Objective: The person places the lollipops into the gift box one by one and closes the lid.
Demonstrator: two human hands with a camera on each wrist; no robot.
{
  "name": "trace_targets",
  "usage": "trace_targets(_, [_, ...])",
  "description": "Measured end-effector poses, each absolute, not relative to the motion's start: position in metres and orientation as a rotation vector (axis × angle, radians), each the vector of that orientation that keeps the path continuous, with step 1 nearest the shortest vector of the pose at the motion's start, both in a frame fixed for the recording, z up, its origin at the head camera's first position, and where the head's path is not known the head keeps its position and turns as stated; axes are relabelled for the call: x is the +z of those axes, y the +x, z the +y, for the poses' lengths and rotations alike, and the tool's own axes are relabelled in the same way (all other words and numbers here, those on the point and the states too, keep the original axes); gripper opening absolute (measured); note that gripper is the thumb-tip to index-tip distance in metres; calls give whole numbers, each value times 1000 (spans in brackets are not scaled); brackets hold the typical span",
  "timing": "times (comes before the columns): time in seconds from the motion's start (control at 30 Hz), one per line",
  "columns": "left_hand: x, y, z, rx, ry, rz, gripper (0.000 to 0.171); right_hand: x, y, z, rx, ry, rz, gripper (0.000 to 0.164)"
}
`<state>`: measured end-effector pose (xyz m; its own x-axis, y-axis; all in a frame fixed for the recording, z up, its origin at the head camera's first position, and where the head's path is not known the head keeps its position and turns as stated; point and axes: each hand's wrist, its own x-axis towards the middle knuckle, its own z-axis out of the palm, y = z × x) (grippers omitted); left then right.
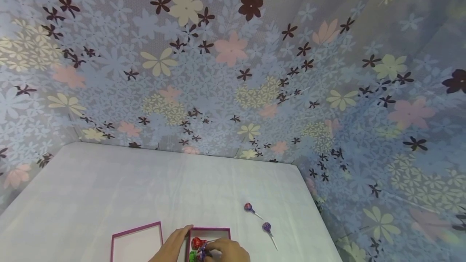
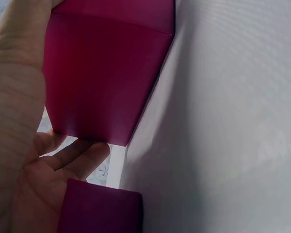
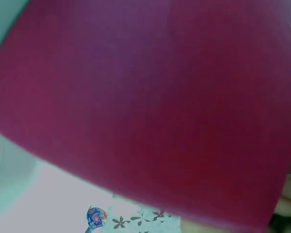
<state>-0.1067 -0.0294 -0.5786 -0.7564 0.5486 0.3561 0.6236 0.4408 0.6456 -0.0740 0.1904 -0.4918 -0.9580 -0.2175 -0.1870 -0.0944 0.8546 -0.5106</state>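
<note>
I see the box point(image 1: 211, 229) braced by the left hand point(image 1: 172, 244) gripping its left side, while the right hand point(image 1: 230, 250), inside the box, seems to pinch a dark-wrapped lollipop point(image 1: 202, 250), best kept light to spare the red lollipop point(image 1: 197, 243) beside it, with two loose lollipops point(image 1: 248, 207) point(image 1: 267, 227) right of the box.

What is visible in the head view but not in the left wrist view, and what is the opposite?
Only the head view shows lollipops: two lie loose on the white tabletop, others are inside the box, whose pale interior also appears there.

Only the left wrist view shows a smooth magenta outer wall broadly and at close range.

Both show the left hand, magenta edges and part of the tabletop.
</note>
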Motion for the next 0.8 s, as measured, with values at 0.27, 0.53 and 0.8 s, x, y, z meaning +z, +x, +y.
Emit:
trace_targets(0.27, [-583,-108,-30,-1228,-1047,-2561,91,-497,-73,202,-840,-164,2958,23])
trace_targets(0.53, [-585,-110,-30,-1197,-1057,-2579,92,-503,-74,217,-933,-34,3156,23])
trace_targets(0.8, [-582,-109,-28,-1223,-1038,-2612,92,-509,-84,234,-1187,311,3209,22])
